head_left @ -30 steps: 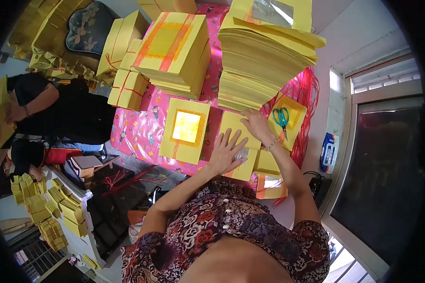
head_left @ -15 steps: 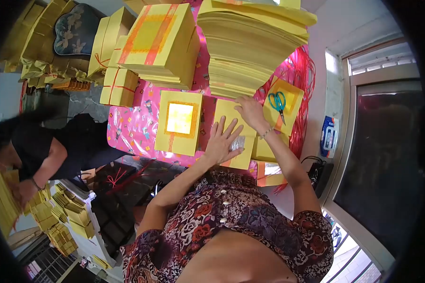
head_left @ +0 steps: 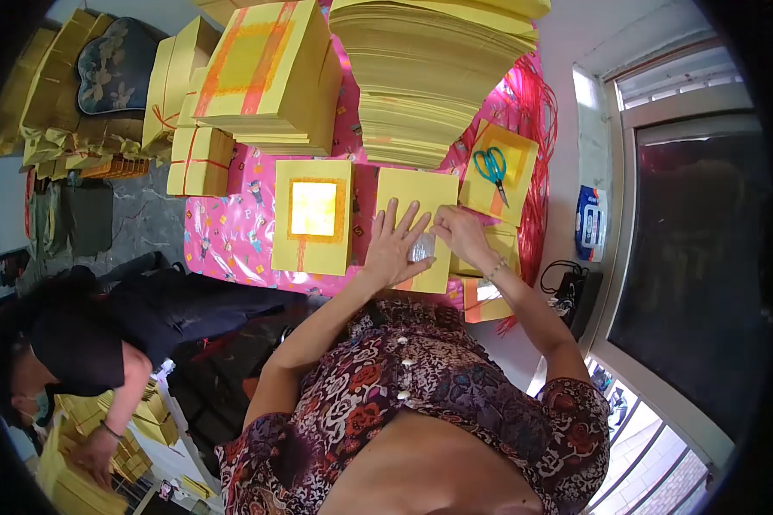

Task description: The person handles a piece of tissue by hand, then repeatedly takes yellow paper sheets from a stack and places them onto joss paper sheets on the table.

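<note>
My left hand (head_left: 395,251) lies flat with fingers spread on a yellow paper sheet (head_left: 421,184), which bears a silver foil patch (head_left: 423,248) partly under my thumb. At the sheet's right edge is my right hand (head_left: 464,236), its fingers bent and pressed together; what they pinch, if anything, is hidden. To the left lies a yellow sheet with a shiny gold square (head_left: 314,209) framed in orange. Teal-handled scissors (head_left: 492,167) rest on a yellow piece with an orange print (head_left: 521,176), right of my hands.
A tall stack of yellow paper (head_left: 421,94) and a block of printed sheets (head_left: 305,107) stand behind on the pink tablecloth (head_left: 232,249). Red strings (head_left: 537,129) hang at the right edge. A co-worker (head_left: 77,343) bends over yellow paper bundles at lower left.
My right hand has come from the far edge of the sheet, by the tall stack, toward me to its right side. My left hand stays flat. The co-worker has shifted the papers lower.
</note>
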Demonstrator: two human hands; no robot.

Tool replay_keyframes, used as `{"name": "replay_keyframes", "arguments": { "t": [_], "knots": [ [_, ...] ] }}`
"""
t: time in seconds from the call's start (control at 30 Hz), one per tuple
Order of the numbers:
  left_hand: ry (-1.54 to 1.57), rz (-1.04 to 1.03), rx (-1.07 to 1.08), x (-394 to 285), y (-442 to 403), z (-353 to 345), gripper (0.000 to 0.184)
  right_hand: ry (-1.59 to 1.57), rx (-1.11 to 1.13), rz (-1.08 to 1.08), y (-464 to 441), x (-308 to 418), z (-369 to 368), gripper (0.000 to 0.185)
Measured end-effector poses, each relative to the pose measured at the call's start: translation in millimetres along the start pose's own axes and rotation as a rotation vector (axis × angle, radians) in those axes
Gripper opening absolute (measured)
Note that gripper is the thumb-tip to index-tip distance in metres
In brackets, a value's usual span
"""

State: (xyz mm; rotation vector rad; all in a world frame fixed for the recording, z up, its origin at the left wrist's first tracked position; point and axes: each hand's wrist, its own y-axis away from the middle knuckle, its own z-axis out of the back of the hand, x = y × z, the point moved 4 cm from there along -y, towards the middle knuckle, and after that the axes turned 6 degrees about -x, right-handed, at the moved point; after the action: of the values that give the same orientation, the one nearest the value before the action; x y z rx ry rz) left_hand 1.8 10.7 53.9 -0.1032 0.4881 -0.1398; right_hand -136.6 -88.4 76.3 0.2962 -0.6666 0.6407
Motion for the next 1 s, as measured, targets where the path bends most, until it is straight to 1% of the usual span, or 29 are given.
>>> {"name": "replay_keyframes", "arguments": {
  "t": [0.03,0.2,0.27,0.37,0.4,0.43,0.57,0.63,0.73,0.83,0.87,0.9,0.93,0.97,1.0],
  "knots": [
    [0.009,-0.004,-0.011,-1.8,1.8,1.4,0.085,-0.022,-0.045,0.015,4.1,0.1,-0.4,0.017],
    [0.009,-0.022,0.010,0.2,1.8,2.9,0.086,-0.020,-0.068,0.012,5.8,-7.0,-7.5,0.018],
    [0.044,-0.038,0.066,3.8,0.2,9.5,0.090,-0.016,-0.090,0.010,6.5,-7.8,-6.2,0.018],
    [0.111,-0.093,0.081,22.5,5.5,5.7,0.094,-0.030,-0.091,-0.019,9.3,-9.2,-7.9,0.017],
    [0.044,-0.116,0.099,21.3,5.1,7.5,0.095,-0.041,-0.101,0.002,9.2,-6.8,-7.7,0.017],
    [0.045,-0.125,0.105,20.6,5.2,6.0,0.095,-0.054,-0.110,0.025,9.5,-5.6,-6.7,0.016],
    [0.040,-0.123,0.103,24.9,4.2,0.4,0.096,-0.063,-0.111,0.049,7.9,-13.7,-13.3,0.017],
    [0.038,-0.125,0.095,25.2,4.8,1.1,0.096,-0.088,-0.121,0.022,8.9,-12.3,-11.7,0.019],
    [0.063,-0.109,0.126,30.1,3.5,0.1,0.095,-0.083,-0.100,0.034,6.4,-11.5,-11.1,0.021],
    [0.091,-0.103,0.064,35.3,-0.6,4.7,0.091,-0.009,-0.169,0.112,13.0,-0.3,-5.2,0.025],
    [0.142,-0.110,0.042,37.9,-3.1,7.5,0.086,-0.010,-0.171,0.117,12.7,-0.2,-5.1,0.025],
    [0.195,-0.116,0.022,39.3,-5.5,11.0,0.080,0.076,-0.185,0.164,12.7,1.7,-4.4,0.029],
    [0.195,-0.117,0.024,41.0,-8.2,13.0,0.080,0.163,-0.199,0.207,13.3,3.2,-4.2,0.034],
    [0.193,-0.117,-0.008,44.8,-13.4,14.8,0.074,0.162,-0.199,0.204,9.8,0.2,-4.1,0.034],
    [0.194,-0.121,-0.039,45.0,-17.9,18.1,0.069,0.251,-0.205,0.293,7.7,4.2,-0.8,0.035]
  ]
}}
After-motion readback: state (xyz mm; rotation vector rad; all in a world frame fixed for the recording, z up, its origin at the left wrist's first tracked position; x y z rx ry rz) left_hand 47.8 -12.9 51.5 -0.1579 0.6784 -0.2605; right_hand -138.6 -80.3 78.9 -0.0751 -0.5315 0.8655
